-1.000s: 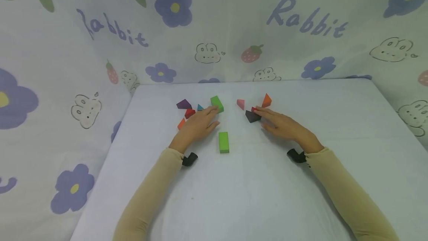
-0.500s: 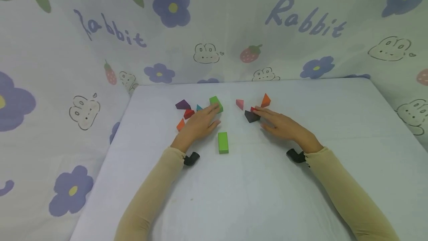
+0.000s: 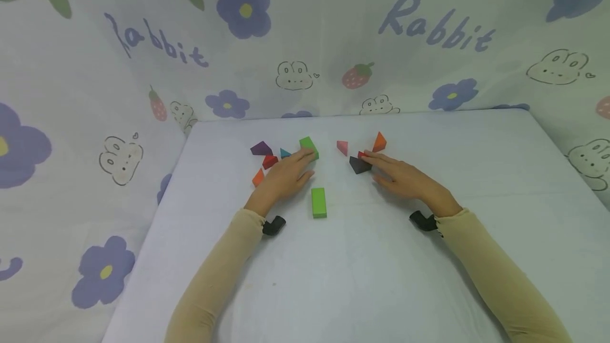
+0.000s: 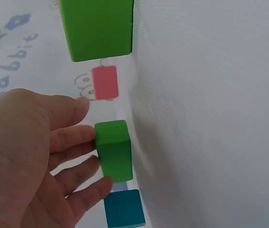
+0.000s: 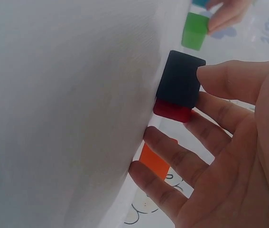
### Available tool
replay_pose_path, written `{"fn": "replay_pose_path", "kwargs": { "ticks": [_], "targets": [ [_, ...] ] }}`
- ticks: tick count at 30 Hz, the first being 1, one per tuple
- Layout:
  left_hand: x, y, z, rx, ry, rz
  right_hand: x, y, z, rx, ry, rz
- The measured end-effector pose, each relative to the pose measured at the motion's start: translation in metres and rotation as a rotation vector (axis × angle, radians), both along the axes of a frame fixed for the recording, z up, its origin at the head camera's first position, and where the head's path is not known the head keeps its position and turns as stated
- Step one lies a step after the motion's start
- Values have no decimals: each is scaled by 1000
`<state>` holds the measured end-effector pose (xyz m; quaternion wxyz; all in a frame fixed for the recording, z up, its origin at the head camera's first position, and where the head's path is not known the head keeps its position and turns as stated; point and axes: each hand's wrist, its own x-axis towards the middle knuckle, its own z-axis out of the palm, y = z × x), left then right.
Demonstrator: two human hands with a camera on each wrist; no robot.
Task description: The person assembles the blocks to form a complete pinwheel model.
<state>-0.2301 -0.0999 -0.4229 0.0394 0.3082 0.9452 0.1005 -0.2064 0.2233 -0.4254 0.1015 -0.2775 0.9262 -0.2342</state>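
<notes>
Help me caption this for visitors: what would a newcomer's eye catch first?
Likely the lone bright-green rectangular block near the middle of the white tabletop. Next, the bare left hand at a second green rectangular block farther back, and the bare right hand at a dark-grey angular block. Behind hangs white fabric printed with purple flowers.

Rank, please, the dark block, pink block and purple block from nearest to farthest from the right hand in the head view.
1. Dark block, beside the right hand.
2. Pink block, farther left and back.
3. Purple block, well to the left.
</notes>
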Motion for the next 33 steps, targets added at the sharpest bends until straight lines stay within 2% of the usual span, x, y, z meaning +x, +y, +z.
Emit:
{"fn": "replay_pose_path", "kwargs": {
  "ticks": [15, 25, 33],
  "targets": [
    [4, -4, 6, 26, -48, -27, 1, -1, 0, 18, -24, -19],
    [19, -9, 13, 15, -57, -42, -2, -2, 3, 20, -22, -7],
    [30, -15, 11, 63, -26, -114, 0, -1, 4, 30, -36, -22]
  ]
}}
